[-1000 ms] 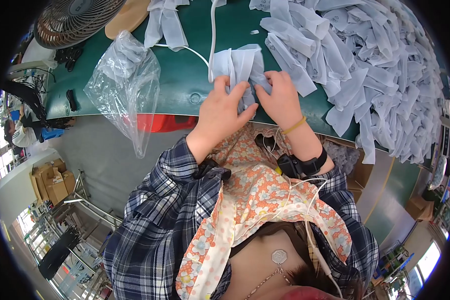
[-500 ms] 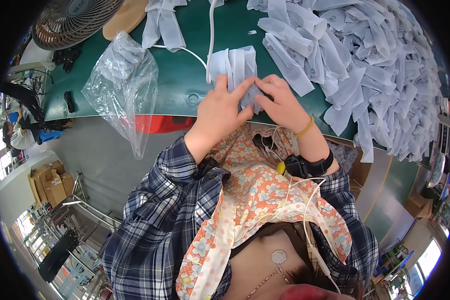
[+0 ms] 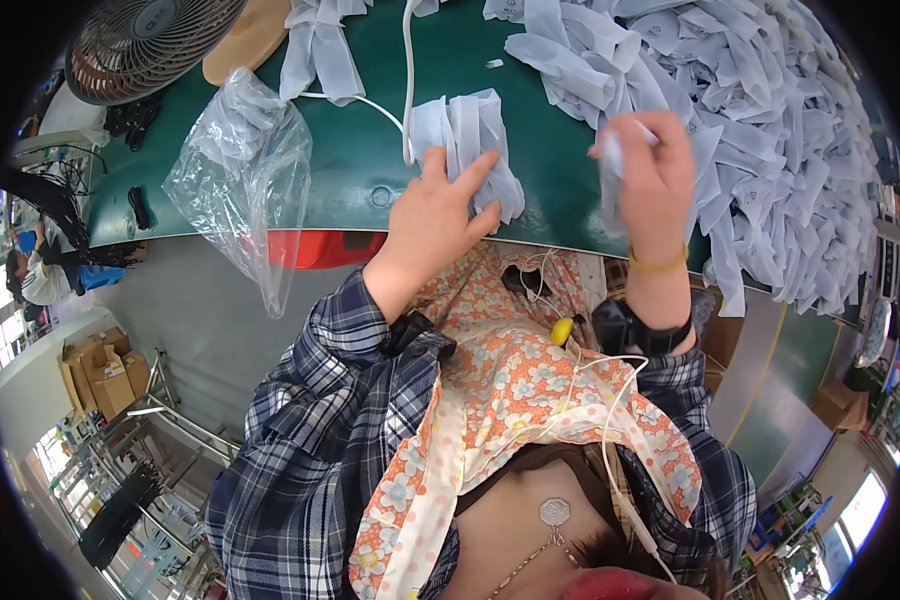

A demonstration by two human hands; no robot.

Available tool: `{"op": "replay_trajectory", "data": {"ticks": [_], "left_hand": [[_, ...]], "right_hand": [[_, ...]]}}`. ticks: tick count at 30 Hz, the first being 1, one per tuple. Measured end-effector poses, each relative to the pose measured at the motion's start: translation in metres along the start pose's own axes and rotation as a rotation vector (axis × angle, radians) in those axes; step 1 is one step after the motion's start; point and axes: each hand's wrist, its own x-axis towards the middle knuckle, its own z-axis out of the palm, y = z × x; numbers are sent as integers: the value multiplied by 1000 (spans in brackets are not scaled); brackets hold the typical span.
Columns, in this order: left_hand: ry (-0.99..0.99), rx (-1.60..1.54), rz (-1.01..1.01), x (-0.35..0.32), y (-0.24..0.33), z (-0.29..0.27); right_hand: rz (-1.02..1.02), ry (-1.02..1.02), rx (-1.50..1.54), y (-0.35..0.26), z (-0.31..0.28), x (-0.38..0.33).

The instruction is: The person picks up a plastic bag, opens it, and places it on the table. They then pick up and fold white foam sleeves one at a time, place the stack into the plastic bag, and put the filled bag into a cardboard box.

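Note:
My left hand (image 3: 437,222) lies with spread fingers on a small stack of frosted white plastic sleeves (image 3: 483,130) at the table's near edge. These sleeves overlap side by side, and part of them is hidden under the hand. To the right, my right hand (image 3: 655,180) is raised, its fingers closed on one frosted plastic sleeve (image 3: 612,185) that hangs below them and is blurred by motion. Behind and beside this hand spreads a large heap of the same long sleeves (image 3: 780,150).
On the green table (image 3: 355,150), a clear plastic bag (image 3: 240,170) with pale contents hangs over the edge at left. A fan (image 3: 155,40) stands at the far left. More sleeves (image 3: 320,55) lie at the back, near a white cable (image 3: 407,90). Something red (image 3: 340,248) shows under the table.
My right hand has left the small stack and moved right to the heap, where it now grips a sleeve. My left hand stays on the stack with little movement.

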Motion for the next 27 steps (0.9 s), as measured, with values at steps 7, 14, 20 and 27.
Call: {"op": "replay_trajectory", "data": {"ticks": [7,14,20,27], "left_hand": [[8,5,-9,0,1,1],[-10,28,-14,0,2,0],[77,-115,-37,-12,3,-6],[70,-1244,-522,-44,-23,10]], "right_hand": [[-244,-159,-511,48,37,8],[-86,-55,-604,53,41,2],[-36,-290,-526,50,59,-2],[-191,-261,-722,15,75,-34]]}}
